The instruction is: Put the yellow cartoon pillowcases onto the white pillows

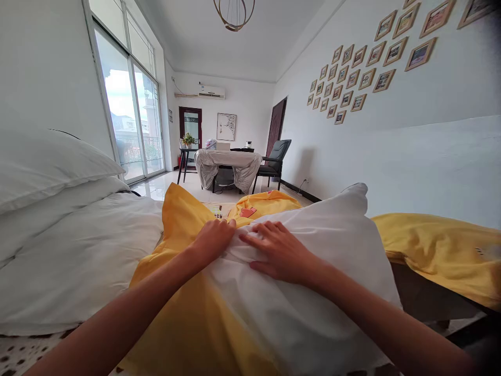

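A white pillow (313, 313) lies in front of me, partly inside or against a yellow cloth cover (183, 318) whose corner sticks up at the left. My left hand (214, 239) is closed on the edge of the yellow cover, where it meets the white pillow. Just to its right, my right hand (276, 250) rests on the white pillow with its fingers apart, thumb and forefinger pointing left. Behind the hands is more yellow fabric (270, 201) with a small red tag (248, 212) on it.
White pillows (70, 250) are stacked at the left. Another yellow cloth (450, 250) lies at the right over a dark edge. Farther back stand a covered table (227, 157) and a black chair (278, 155). Framed pictures hang on the right wall.
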{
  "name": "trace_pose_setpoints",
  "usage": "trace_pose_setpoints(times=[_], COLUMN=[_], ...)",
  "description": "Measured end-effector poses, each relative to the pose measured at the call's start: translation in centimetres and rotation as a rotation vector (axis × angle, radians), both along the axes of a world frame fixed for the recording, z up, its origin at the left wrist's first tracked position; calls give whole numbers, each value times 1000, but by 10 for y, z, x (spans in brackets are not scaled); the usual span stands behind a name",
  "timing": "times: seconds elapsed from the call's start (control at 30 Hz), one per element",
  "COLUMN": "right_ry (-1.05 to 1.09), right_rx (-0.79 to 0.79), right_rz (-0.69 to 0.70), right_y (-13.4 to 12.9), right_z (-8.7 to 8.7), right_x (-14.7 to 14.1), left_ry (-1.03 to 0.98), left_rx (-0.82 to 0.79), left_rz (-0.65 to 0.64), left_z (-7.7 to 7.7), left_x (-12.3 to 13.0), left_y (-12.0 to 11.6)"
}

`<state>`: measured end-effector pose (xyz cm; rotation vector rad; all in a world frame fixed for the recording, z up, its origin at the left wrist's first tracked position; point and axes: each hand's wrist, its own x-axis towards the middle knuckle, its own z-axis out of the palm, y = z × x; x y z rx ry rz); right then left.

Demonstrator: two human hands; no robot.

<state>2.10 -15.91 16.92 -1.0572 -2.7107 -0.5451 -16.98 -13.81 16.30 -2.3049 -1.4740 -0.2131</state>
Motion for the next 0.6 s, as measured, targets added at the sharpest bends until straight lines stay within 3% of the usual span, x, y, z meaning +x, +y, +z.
trace_pose_setpoints(times=[0.13, 0.37, 0.47, 0.6], right_ry=[-21, -69, -75, -31], right_rx=[14, -188, -250, -315], right_rz=[-51, -104, -110, -16], right_y=[21, 15, 3, -10], right_z=[9, -34, -42, -44], right_x=[20, -2, -21, -36], left_ry=[-19, -43, -18, -17], left_rx=[39, 119, 156, 155], left_rz=[18, 11, -76, -206], left_z=[6, 0, 2, 5], left_x=[-1, 10, 28, 67], left_y=[-6, 7, 14, 17])
